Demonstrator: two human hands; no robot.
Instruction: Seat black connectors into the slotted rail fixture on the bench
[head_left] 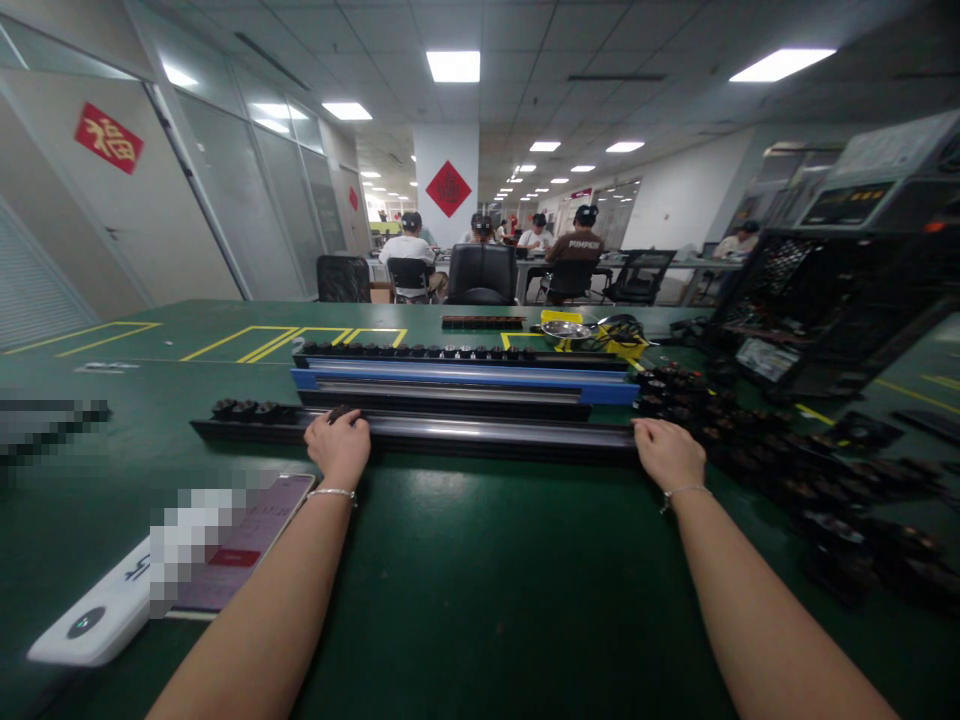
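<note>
A long black channel rail (495, 430) with a shiny inner face lies across the table in front of me. Several small black parts (244, 408) sit in a row at its left end. My left hand (339, 445) is closed at the rail, fingers curled over another small dark part (345, 411) that they mostly hide. At the rail's right end, my right hand (670, 455) is closed on its edge. Just behind lies a blue rail (465, 378), and beyond it a dark rail (585, 360) carrying a row of black parts.
Loose black parts (832, 470) are heaped on the right of the green table (465, 580). A phone (259, 530) and a white device (97, 620) lie at left front. Behind stand a metal bowl (566, 329), cables and an open black equipment case (795, 290). People sit farther back.
</note>
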